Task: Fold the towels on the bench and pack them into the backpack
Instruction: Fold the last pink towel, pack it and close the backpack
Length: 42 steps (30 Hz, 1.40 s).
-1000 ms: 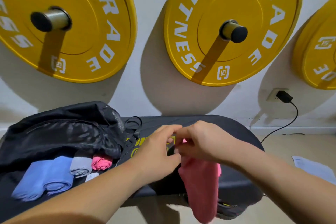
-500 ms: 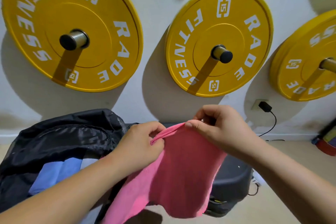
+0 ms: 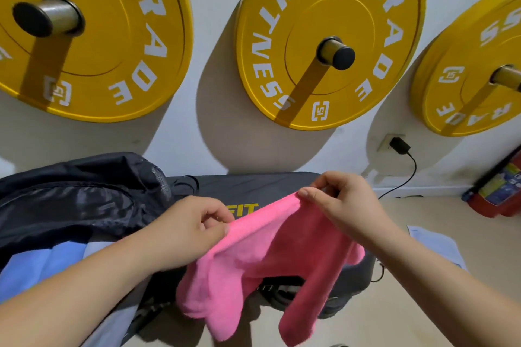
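Fuzz and soft short pile all over the pink towel (image 3: 267, 256); limp, creased, stretched by its top edge in the air above the bench (image 3: 253, 186). Sags in the middle and drops in two uneven lobes past the front of the bench. Pinched at the left end of that edge between thumb and curled fingers of the left hand (image 3: 186, 234). Pinched at the right end, a little higher, by thumb and bent fingertips of the right hand (image 3: 341, 205). Both hands closed on the cloth, nothing else in them.

Dark padded bench top, smooth and matte, rounded at the far right end, with yellow letters "FIT" just behind the towel. On its left part, a black backpack (image 3: 79, 200) of thin, crinkled, slightly glossy fabric with a mesh patch near the top, open toward the camera. Inside the opening, a light blue towel (image 3: 36, 267), smooth-looking; beside it a pale grey cloth (image 3: 95, 246), kind unclear.

Behind, a white wall (image 3: 214, 22) with three round yellow weight plates (image 3: 329, 36) on metal pegs capped in black, lettered "RADE FITNESS" in white. Low on the wall at right, a black plug (image 3: 399, 146) in a socket and a thin black cable (image 3: 415, 169) down toward the floor. Smooth beige floor (image 3: 451, 304); a sheet of white paper (image 3: 437, 242) on it right of the bench. At the far right, a red object (image 3: 499, 197) against the wall, cut off by the frame edge.
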{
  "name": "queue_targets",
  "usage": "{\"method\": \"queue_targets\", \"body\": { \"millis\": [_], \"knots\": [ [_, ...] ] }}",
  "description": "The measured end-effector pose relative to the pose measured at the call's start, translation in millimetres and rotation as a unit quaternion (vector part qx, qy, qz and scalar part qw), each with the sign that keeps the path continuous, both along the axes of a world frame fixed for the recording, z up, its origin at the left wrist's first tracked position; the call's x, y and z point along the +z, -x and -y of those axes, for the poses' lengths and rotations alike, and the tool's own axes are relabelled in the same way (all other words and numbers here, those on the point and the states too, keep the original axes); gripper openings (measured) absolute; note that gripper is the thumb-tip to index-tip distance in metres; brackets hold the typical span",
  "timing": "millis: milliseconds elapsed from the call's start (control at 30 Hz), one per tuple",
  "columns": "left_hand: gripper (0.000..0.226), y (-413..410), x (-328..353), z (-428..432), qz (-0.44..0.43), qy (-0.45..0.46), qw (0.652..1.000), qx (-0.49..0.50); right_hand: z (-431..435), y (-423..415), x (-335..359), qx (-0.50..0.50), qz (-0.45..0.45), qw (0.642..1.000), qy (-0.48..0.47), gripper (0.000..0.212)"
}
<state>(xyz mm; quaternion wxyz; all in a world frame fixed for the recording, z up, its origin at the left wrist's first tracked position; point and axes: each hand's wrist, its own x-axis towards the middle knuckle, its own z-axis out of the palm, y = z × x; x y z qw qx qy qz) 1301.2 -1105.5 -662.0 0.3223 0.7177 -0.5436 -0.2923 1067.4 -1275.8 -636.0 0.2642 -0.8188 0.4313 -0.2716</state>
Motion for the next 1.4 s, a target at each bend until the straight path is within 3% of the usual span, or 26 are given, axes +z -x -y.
{"method": "queue_targets", "body": {
  "millis": [100, 233, 400, 533, 633, 700, 867, 933, 1033, 1167, 1267, 1400],
  "knots": [
    [0.02, -5, -16, 8, 0.064, -0.05, 0.995, -0.054, 8, 2, -13, -0.016, -0.007, 1.0, -0.008, 0.028],
    [0.003, -18, -29, 16, 0.158, -0.059, 0.985, -0.02, 17, 2, -21, -0.041, -0.008, 0.999, -0.014, 0.028],
    [0.011, -39, -24, 12, 0.16, -0.08, 0.983, 0.035, 35, 15, -26, -0.12, 0.015, 0.992, -0.036, 0.028],
    [0.023, -54, -20, 2, 0.081, -0.076, 0.987, 0.116, 43, 32, -32, -0.199, 0.021, 0.977, -0.069, 0.028],
    [0.04, -53, -16, -3, -0.103, -0.078, 0.984, 0.127, 40, 36, -35, -0.207, 0.011, 0.974, -0.09, 0.029],
    [0.038, -53, -17, -5, -0.198, -0.074, 0.968, 0.135, 36, 34, -37, -0.193, 0.004, 0.976, -0.1, 0.034],
    [0.022, -48, -25, 0, -0.266, -0.058, 0.948, 0.164, 24, 15, -33, -0.134, 0.052, 0.967, -0.212, 0.036],
    [0.025, -41, -28, 3, -0.249, -0.052, 0.951, 0.174, 14, 4, -28, -0.099, 0.078, 0.957, -0.262, 0.039],
    [0.036, -22, -23, 6, -0.194, -0.016, 0.969, 0.149, -5, -13, -19, -0.035, 0.068, 0.964, -0.256, 0.031],
    [0.013, 14, -5, 10, -0.049, 0.086, 0.992, 0.079, -28, -27, -9, 0.06, 0.077, 0.959, -0.267, 0.029],
    [0.013, 28, -4, 15, -0.054, 0.124, 0.988, 0.072, -40, -32, -1, 0.143, 0.057, 0.956, -0.25, 0.027],
    [0.029, 33, -9, 18, -0.068, 0.117, 0.991, 0.01, -48, -36, 2, 0.19, 0.044, 0.955, -0.224, 0.016]
  ]
}}
